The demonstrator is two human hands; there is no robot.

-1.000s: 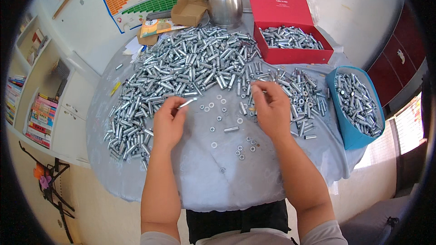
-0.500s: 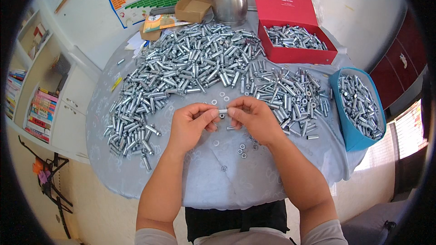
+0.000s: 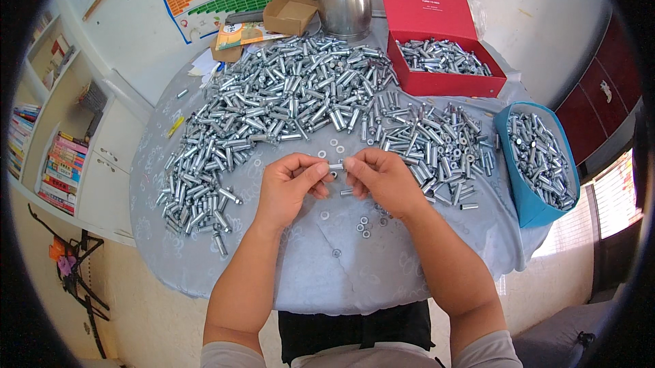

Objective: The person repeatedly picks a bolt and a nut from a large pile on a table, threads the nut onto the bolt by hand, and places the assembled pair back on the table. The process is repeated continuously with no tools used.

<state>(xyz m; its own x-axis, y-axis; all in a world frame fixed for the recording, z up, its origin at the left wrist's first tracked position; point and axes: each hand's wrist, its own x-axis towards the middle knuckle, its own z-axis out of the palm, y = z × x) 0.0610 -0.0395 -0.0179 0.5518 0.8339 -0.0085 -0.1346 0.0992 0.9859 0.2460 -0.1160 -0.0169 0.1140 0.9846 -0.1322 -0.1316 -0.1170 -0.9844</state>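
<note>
both hands meet above the middle of the grey tablecloth (image 3: 307,286). left hand (image 3: 286,180): thumb and forefinger clamped on the left end of a small metal cylinder (image 3: 335,166), the other fingers curled beneath. right hand (image 3: 383,177): thumb and forefinger pinched on the right end of the same piece; exact contact partly hidden by the fingertips. the cylinder sits roughly level between the two hands.

near the hands: loose washers (image 3: 322,154) just beyond the left fingertips; a cluster of small rings (image 3: 360,227) on the body side, near the right wrist; a lone ring (image 3: 336,253) closer to the front edge.

large heap of metal sleeves (image 3: 286,88) spread over the far and left areas; smaller heap (image 3: 426,150) to the right of the right hand.

containers: red box (image 3: 447,85), far right, lid raised, filled with similar pieces; blue bin (image 3: 539,214), at the right edge, likewise filled. behind the large heap: steel pot (image 3: 344,10), with an open cardboard box (image 3: 292,21) just beside it
</note>
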